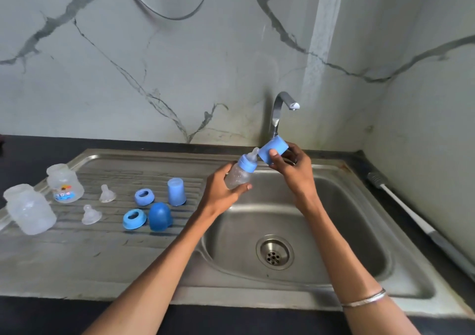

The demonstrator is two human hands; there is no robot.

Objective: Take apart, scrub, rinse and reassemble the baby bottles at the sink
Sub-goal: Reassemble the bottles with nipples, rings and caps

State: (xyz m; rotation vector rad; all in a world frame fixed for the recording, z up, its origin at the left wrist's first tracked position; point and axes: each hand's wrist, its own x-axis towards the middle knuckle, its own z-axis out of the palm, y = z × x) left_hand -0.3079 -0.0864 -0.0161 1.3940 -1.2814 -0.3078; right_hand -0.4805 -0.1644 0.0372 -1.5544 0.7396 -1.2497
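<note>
Over the sink basin (pixel 347 231), my left hand (pixel 221 190) grips a small clear baby bottle (pixel 239 175), tilted, with its blue collar and teat still on. My right hand (pixel 293 165) holds a light blue cap (pixel 273 150) just off the teat's tip. On the drainboard (pixel 77 257) lie two clear bottle bodies (pixel 29 208) (pixel 65 183), two clear teats (pixel 107 193) (pixel 91 215), two blue collars (pixel 144 197) (pixel 134 219), a light blue cap (pixel 176 192) and a dark blue domed cap (pixel 160 217).
A chrome tap (pixel 280 111) curves over the basin's back edge, with no water running. The drain (pixel 274 252) sits in the basin floor. A bottle brush with a white handle (pixel 408 211) lies on the dark counter to the right, along the marbled wall.
</note>
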